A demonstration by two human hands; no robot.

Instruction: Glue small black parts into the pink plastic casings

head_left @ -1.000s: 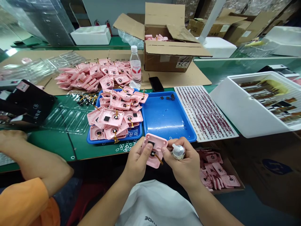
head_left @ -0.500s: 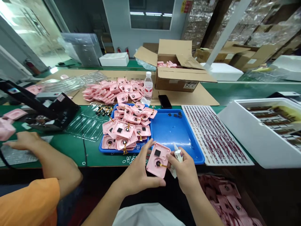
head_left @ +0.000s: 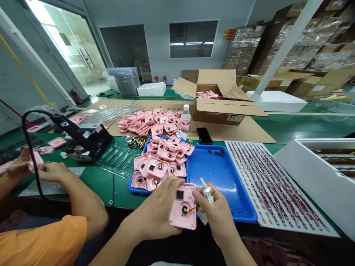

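My left hand [head_left: 159,210] grips a pink plastic casing [head_left: 181,218] by its left edge, its inner side facing me. On the casing are a black square pad and a round black part with a short orange flex strip. In my right hand [head_left: 219,214] is a small white glue tube [head_left: 208,193], its pointed nozzle tilted up to the left; a bit of white tissue [head_left: 203,216] shows under it. The right thumb touches or nearly touches the casing's right edge. More such casings [head_left: 156,167] lie piled in a blue tray behind my left hand.
A second blue tray [head_left: 210,162] holds a few small black pieces. Right of it lie a white sheet of dark red wires [head_left: 271,181] and a foam box [head_left: 310,177]. A bottle [head_left: 185,120], phone [head_left: 204,135] and carton [head_left: 219,116] stand behind. At left, a co-worker's arm [head_left: 80,199] reaches over the table.
My view has tilted up and shifted left. The left fingers have closed more around the casing's edge. The co-worker's two hands now show, holding a pink part.
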